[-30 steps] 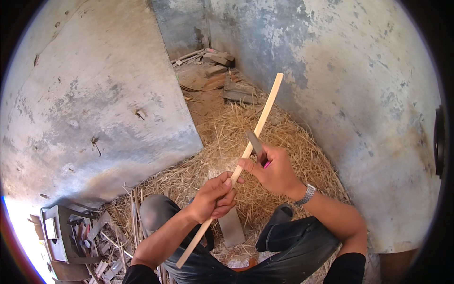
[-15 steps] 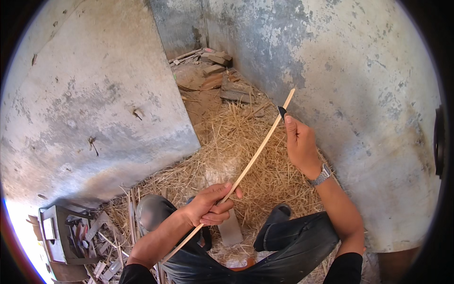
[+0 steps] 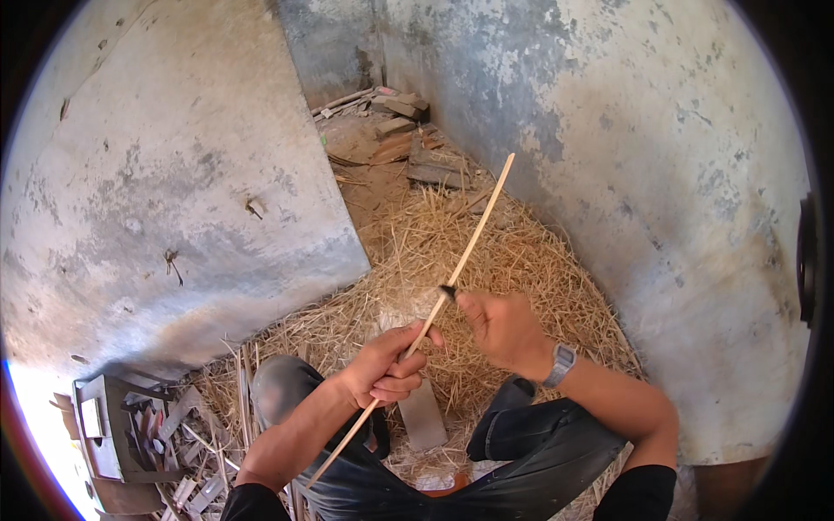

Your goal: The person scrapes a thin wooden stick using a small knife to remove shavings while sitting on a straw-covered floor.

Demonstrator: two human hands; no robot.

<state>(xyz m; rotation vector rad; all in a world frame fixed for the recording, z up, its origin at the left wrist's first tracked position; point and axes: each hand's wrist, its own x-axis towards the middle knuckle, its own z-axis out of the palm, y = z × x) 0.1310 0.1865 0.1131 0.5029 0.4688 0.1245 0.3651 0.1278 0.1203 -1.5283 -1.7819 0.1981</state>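
A long, thin, pale wooden strip (image 3: 480,223) slants across the head view, its far end up by the wall and its near end over my left thigh. My left hand (image 3: 388,363) is closed around its lower middle. My right hand (image 3: 508,328) is closed on a small dark tool (image 3: 448,293), which touches the strip just above my left hand. Only a short black part of that tool shows past my fingers, so its exact kind is unclear. A watch (image 3: 561,365) is on my right wrist.
Straw and shavings (image 3: 539,286) cover the floor before my bent legs. A flat board (image 3: 423,417) lies between my feet. A grey frame (image 3: 109,434) with scraps stands at lower left. Worn walls (image 3: 686,217) enclose the spot; bricks (image 3: 400,106) are heaped in the far corner.
My right hand has come down along the strip toward my left hand, with the dark tool against it. The strip's far end has tipped slightly left; my left hand keeps its hold.
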